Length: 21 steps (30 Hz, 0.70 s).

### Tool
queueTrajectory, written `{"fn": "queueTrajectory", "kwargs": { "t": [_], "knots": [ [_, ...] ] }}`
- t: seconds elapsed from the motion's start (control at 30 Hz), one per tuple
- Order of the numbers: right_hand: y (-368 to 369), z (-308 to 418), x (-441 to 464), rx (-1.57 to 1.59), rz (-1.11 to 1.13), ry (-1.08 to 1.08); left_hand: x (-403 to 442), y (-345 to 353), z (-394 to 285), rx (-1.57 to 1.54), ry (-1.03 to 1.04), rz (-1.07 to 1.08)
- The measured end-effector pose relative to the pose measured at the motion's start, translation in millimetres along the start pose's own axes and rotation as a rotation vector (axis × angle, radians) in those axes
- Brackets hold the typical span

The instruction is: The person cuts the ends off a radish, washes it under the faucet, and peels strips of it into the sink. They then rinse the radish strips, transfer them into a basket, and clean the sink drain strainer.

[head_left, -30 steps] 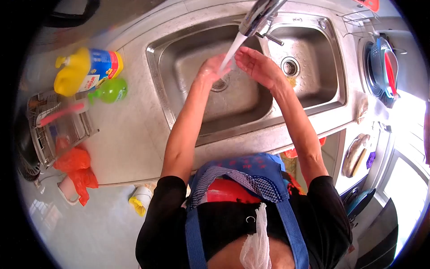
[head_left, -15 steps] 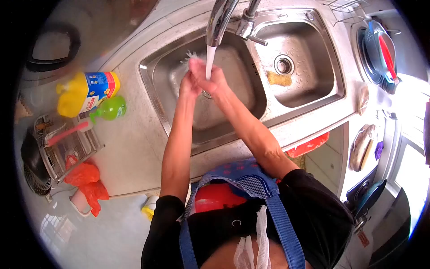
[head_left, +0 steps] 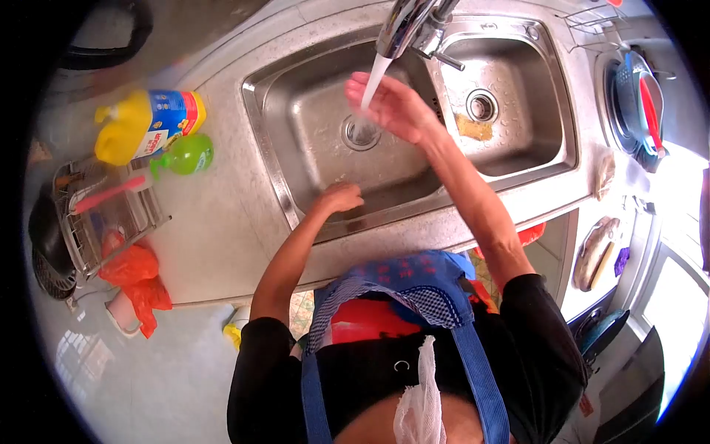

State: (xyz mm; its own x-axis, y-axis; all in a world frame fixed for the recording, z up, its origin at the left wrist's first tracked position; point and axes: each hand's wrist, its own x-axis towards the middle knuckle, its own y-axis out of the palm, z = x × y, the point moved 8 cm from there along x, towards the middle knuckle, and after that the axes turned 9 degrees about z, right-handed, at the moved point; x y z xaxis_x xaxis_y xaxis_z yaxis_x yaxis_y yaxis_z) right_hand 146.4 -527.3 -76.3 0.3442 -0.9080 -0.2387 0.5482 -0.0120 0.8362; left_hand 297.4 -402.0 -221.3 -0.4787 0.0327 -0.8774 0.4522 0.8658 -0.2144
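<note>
Water runs from the chrome faucet (head_left: 405, 28) in a white stream (head_left: 376, 80). My right hand (head_left: 392, 107) is in that stream, fingers stretched out and holding nothing. Lower down, my left hand (head_left: 342, 197) is over the near part of the large steel sink basin (head_left: 310, 140), apart from the right. Its fingers are curled in and no object shows in them. The basin's drain (head_left: 361, 133) lies beyond the left hand, with water splashing on it.
A yellow sponge (head_left: 473, 128) lies in the smaller basin (head_left: 518, 148). On the left counter stand a yellow jug (head_left: 129, 137) and a green pump bottle (head_left: 188, 154), near a wire rack (head_left: 89, 255) and a red plastic bag (head_left: 137, 274). Colanders (head_left: 634, 96) stand at right.
My hands were together under the stream and have parted. The left has drawn back toward the near side of the basin, its fingers curled; the right stays in the water and has opened.
</note>
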Motion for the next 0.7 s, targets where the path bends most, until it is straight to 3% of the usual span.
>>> {"fn": "queueTrajectory", "kwargs": {
  "t": [0.03,0.1,0.13,0.17,0.2,0.27,0.3,0.37,0.43,0.47,0.53,0.6,0.7],
  "knots": [
    [6.7,-11.4,9.5,0.106,0.045,0.004,-8.8,8.6,14.4,-0.004,-0.006,-0.004],
    [3.6,-41.0,14.7,0.217,0.078,0.112,-36.2,-7.6,40.4,-0.401,0.086,-0.420],
    [0.3,-60.7,11.9,-0.044,0.234,0.274,-42.0,-3.9,46.3,-0.407,0.083,-0.424],
    [-7.4,-75.4,3.6,-0.310,0.389,0.433,-51.5,-3.6,52.9,-0.679,0.112,-0.432],
    [0.1,-79.0,-8.8,-0.781,0.677,0.486,-57.7,-4.6,58.9,-0.953,0.144,-0.439],
    [-24.5,-83.5,-37.4,-1.180,0.653,0.751,-59.7,-3.0,61.3,-1.110,0.156,-0.437],
    [-46.5,-75.2,-57.2,-1.091,0.334,0.960,-57.2,-3.0,63.3,-1.114,0.158,-0.434],
    [-64.6,-24.5,-72.1,-1.019,0.074,0.566,-46.4,-2.4,67.8,-1.132,0.163,-0.438],
    [-76.9,35.7,-87.2,-1.063,-0.307,0.289,-25.8,-2.8,70.1,-1.022,0.157,-0.401],
    [-93.7,55.3,-91.6,-0.943,-0.416,0.141,-19.0,-9.1,68.5,-1.030,0.159,-0.401],
    [-94.3,95.6,-100.4,-0.920,-0.658,-0.119,-1.8,-23.0,64.0,-1.230,0.145,-0.348],
    [-88.5,112.1,-92.0,-0.856,-0.652,-0.279,4.7,-52.9,54.2,-1.335,0.198,-0.454],
    [-88.6,120.7,-69.4,-0.973,-0.531,-0.242,13.0,-94.4,51.9,-1.417,0.275,-0.620]
  ]
}}
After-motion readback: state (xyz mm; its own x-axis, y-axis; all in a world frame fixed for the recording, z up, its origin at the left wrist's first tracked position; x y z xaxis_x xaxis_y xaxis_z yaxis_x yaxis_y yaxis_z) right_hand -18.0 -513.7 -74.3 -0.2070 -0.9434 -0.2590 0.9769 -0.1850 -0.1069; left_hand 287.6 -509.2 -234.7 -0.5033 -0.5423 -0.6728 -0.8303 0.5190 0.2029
